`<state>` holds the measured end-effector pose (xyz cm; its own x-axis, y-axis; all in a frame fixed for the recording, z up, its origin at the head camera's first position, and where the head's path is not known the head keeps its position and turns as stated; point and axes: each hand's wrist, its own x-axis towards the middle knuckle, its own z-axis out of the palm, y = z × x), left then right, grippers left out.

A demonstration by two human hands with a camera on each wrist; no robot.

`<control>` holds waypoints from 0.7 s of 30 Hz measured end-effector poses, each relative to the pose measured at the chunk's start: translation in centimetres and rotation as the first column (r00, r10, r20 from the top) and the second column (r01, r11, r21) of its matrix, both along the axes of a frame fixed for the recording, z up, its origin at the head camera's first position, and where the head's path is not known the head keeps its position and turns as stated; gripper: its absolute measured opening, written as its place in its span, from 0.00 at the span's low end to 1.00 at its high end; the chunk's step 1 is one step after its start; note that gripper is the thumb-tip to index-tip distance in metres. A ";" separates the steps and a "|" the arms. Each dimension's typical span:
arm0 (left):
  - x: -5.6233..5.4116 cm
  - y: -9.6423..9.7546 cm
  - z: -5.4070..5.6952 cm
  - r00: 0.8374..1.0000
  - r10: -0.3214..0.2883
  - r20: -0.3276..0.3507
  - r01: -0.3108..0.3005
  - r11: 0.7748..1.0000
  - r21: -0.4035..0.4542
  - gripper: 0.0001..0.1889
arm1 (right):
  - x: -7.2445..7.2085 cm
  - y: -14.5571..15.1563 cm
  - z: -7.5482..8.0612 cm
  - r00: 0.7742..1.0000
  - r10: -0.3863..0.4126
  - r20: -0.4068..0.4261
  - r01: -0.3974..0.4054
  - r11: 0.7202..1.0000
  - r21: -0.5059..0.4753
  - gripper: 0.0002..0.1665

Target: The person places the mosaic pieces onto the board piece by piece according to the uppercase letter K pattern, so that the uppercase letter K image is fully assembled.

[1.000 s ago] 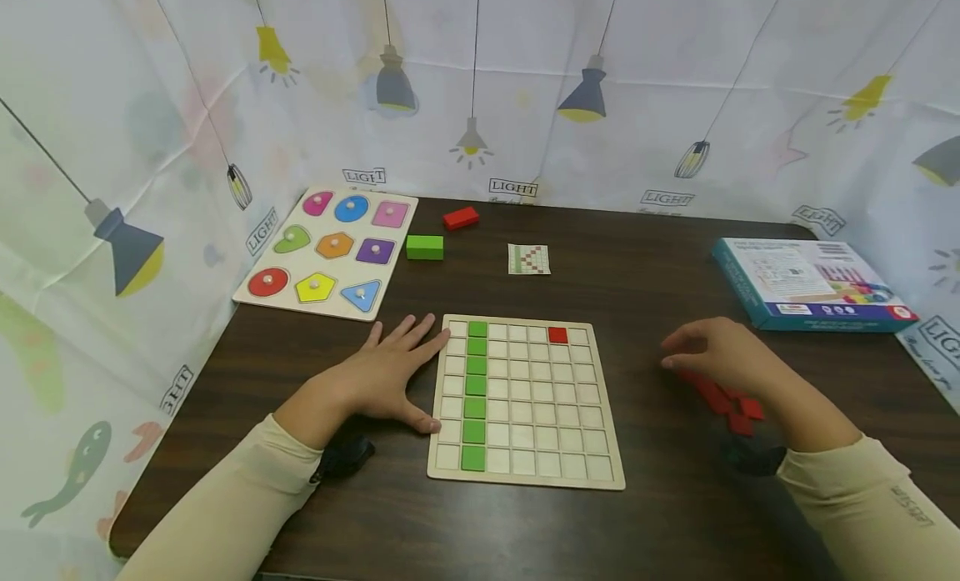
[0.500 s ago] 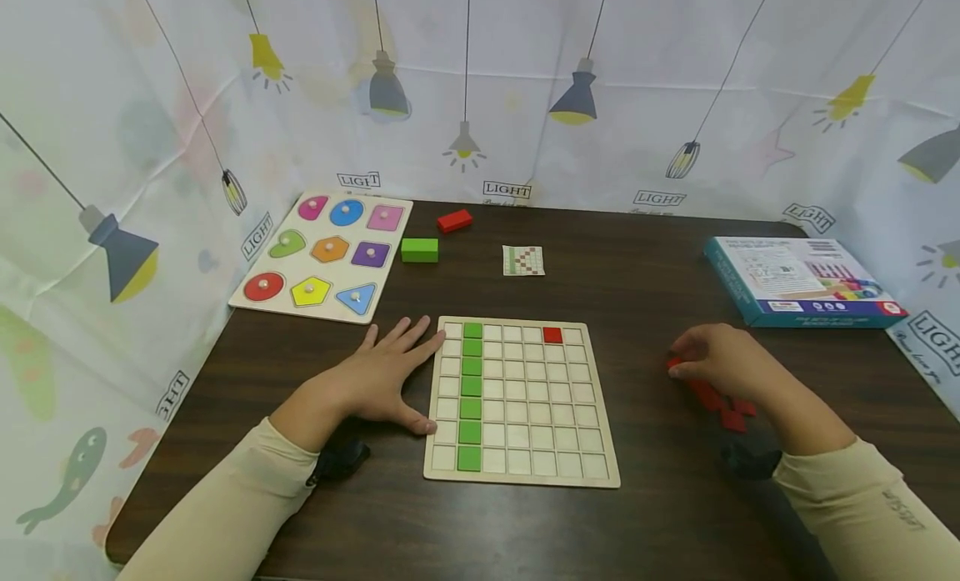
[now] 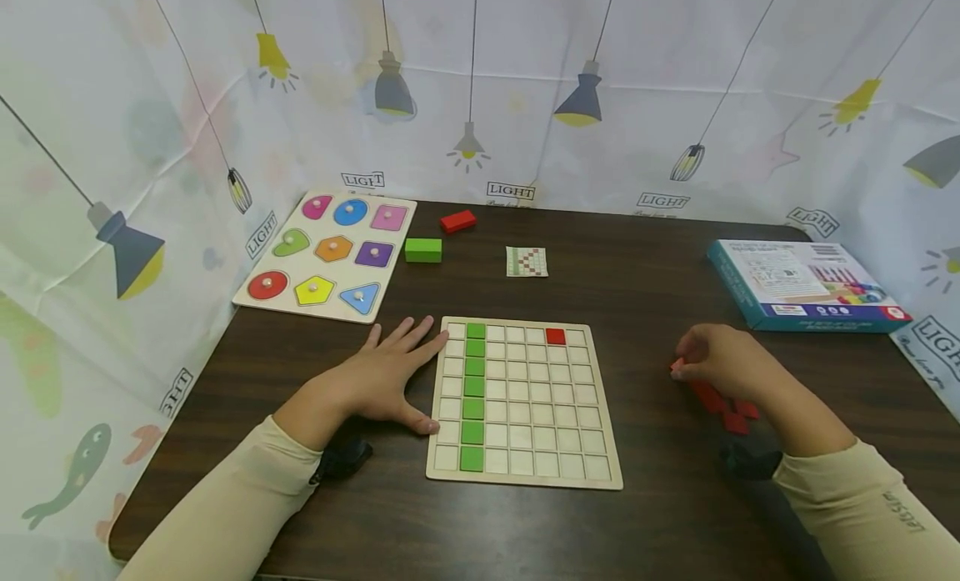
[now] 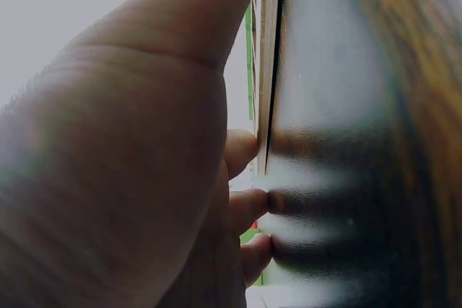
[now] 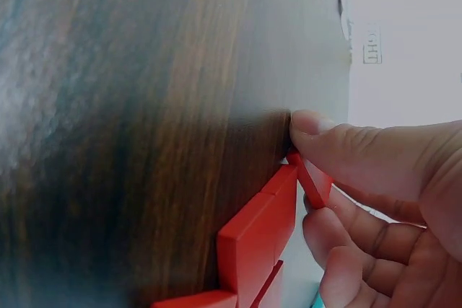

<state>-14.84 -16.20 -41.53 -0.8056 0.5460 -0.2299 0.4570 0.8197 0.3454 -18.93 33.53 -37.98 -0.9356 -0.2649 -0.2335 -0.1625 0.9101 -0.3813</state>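
Observation:
My left hand [image 3: 378, 385] lies with fingers spread against the left edge of a wooden grid board [image 3: 525, 483]. Thumb and fingertips touch its rim, and the left wrist view shows fingertips down on the table. A column of green square tiles [image 3: 473, 386] fills the board's second column from the left. One red tile [image 3: 555, 337] sits in the top row. To the right of the board, my right hand [image 3: 723, 360] pinches a small red tile [image 5: 312, 182] between thumb and fingers, tilted on edge. Several other red tiles [image 5: 253, 239] lie right beside it, partly under the hand.
Behind the board lie a small pattern card [image 3: 527, 262], a green block [image 3: 423, 250] and a red block [image 3: 458, 221]. A knobbed shape puzzle [image 3: 378, 277] is at the back left, a teal-sided box [image 3: 810, 285] at the back right. A patterned curtain [image 3: 510, 89] borders the table.
My right hand has come down onto the red tiles, and its thumb and fingers have closed on one, which is now tilted. The left hand stays at the board's edge.

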 end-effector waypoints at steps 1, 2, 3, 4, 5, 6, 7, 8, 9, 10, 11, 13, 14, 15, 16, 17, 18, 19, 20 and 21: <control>0.0 0.0 0.0 1.000 0.000 -0.002 0.000 1.000 0.001 0.68 | 0.0 -0.1 0.0 1.000 0.001 -0.004 -0.001 1.000 0.002 0.21; 0.0 0.0 0.0 1.000 -0.001 -0.003 0.001 1.000 0.000 0.68 | 0.0 -0.2 0.0 1.000 0.003 -0.007 -0.003 1.000 0.005 0.21; 0.0 0.0 0.0 1.000 -0.001 -0.004 0.001 1.000 -0.002 0.68 | 0.0 -0.4 0.1 1.000 0.003 -0.009 -0.003 1.000 0.006 0.21; 0.0 0.0 0.0 1.000 0.000 -0.003 0.000 1.000 -0.004 0.68 | 0.0 -0.5 0.2 1.000 0.005 -0.015 -0.005 1.000 0.007 0.20; 0.0 0.0 0.1 1.000 0.001 -0.003 -0.001 1.000 -0.006 0.68 | 0.0 -0.7 0.2 1.000 0.006 -0.017 -0.006 1.000 0.007 0.19; 0.0 0.0 0.1 1.000 0.001 -0.002 -0.001 1.000 -0.009 0.68 | 0.1 -0.9 0.3 1.000 0.009 -0.018 -0.008 1.000 0.008 0.18; 0.0 0.0 0.1 1.000 -0.001 -0.002 0.001 1.000 -0.007 0.68 | 0.1 -1.1 0.5 1.000 0.014 -0.020 -0.014 1.000 0.006 0.17; 0.0 0.0 0.1 1.000 -0.001 -0.002 0.001 1.000 -0.010 0.68 | 0.1 -1.4 0.5 0.999 0.018 -0.027 -0.018 1.000 0.003 0.16; 0.0 0.0 0.1 1.000 -0.001 -0.001 0.001 1.000 -0.011 0.68 | 0.2 -1.7 0.6 0.999 0.024 -0.035 -0.024 1.000 -0.003 0.15; 0.0 0.0 0.1 1.000 -0.001 -0.002 0.001 1.000 -0.011 0.68 | 0.2 -2.0 0.7 0.999 0.031 -0.041 -0.032 0.999 -0.010 0.14; 0.0 0.0 0.1 1.000 -0.002 -0.003 0.002 1.000 -0.011 0.68 | 0.2 -2.4 0.8 0.998 0.037 -0.050 -0.038 0.999 -0.016 0.13; 0.0 -0.1 0.1 1.000 -0.005 -0.008 0.005 1.000 -0.008 0.68 | 0.2 -3.2 0.8 0.996 0.047 -0.074 -0.050 0.998 -0.035 0.13; 0.0 -0.1 0.1 1.000 -0.005 -0.008 0.005 1.000 -0.010 0.68 | 0.2 -3.7 0.8 0.995 0.051 -0.082 -0.055 0.997 -0.045 0.13; 0.0 -0.1 0.1 1.000 -0.006 -0.011 0.006 1.000 -0.010 0.68 | 0.1 -4.2 0.9 0.995 0.053 -0.082 -0.058 0.997 -0.060 0.13; 0.0 -0.1 0.0 1.000 -0.008 -0.012 0.007 1.000 -0.011 0.68 | 0.0 -4.7 0.9 0.995 0.057 -0.085 -0.063 0.996 -0.071 0.13; 0.0 -0.1 0.0 1.000 -0.009 -0.012 0.009 1.000 -0.010 0.68 | 0.0 -5.3 1.0 0.995 0.059 -0.085 -0.066 0.994 -0.083 0.13; 0.0 -0.1 0.0 1.000 -0.010 -0.012 0.010 1.000 -0.010 0.68 | -0.1 -5.8 1.1 0.994 0.065 -0.082 -0.073 0.993 -0.098 0.13; 0.0 -0.1 0.0 1.000 -0.012 -0.012 0.011 1.000 -0.006 0.68 | -0.2 -6.4 1.1 0.994 0.075 -0.078 -0.083 0.990 -0.114 0.13; 0.0 -0.1 -0.1 1.000 -0.011 -0.010 0.011 1.000 -0.008 0.68 | -0.3 -7.0 1.1 0.993 0.085 -0.077 -0.094 0.988 -0.126 0.13; 0.0 0.0 -0.1 1.000 -0.012 -0.010 0.012 1.000 -0.012 0.68 | -0.4 -7.5 1.2 0.992 0.097 -0.077 -0.107 0.984 -0.139 0.13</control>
<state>-14.85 -16.24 -41.59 -0.8014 0.5529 -0.2280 0.4702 0.8180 0.3313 -19.28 25.99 -36.81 -0.9147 -0.3854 -0.1217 -0.2820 0.8244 -0.4907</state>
